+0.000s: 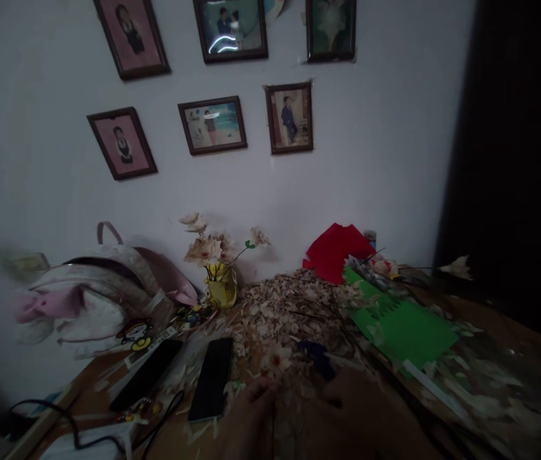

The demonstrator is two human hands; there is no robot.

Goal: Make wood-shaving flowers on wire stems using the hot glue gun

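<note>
At the bottom centre, my left hand [253, 412] is closed in a pinch around the base of a pale flower with a red centre [276, 361]. A dark stem runs down beneath the fingers. To its right, my right hand [359, 409] is closed on the dark blue handle of a tool [317, 358], probably a glue gun; the dim light hides its exact shape. The tool lies just right of the flower. Pale petals [274, 313] are heaped behind both hands.
A yellow vase [222, 291] of flowers stands by the wall, with a white and pink bag [107, 300] to its left. Two dark phones [211, 377] [148, 374] lie front left. Green sheet [399, 322] and red material [337, 250] are at right.
</note>
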